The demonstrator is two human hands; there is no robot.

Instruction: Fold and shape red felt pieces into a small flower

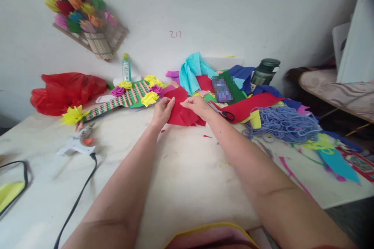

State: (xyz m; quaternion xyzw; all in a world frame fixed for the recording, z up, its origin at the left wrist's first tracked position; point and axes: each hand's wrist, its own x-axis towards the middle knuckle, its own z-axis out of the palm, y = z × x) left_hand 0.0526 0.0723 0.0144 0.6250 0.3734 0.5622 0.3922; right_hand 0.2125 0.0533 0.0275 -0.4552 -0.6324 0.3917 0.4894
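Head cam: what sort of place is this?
Likely a home craft table: both hands work a red crepe paper sheet beside a white hot-glue gun, red-handled scissors and a tangled blue yarn pile.

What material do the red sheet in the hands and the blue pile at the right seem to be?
Red sheet: probably thin matte crepe or tissue paper; it wrinkles softly between left hand and right hand. Blue pile: likely yarn or cord, in loose tangled strands.

Red paper sheet [182, 113], green-pink striped mat [122, 101] (yellow, purple flowers), periwinkle yarn [284, 124], red-handled scissors [223, 113]
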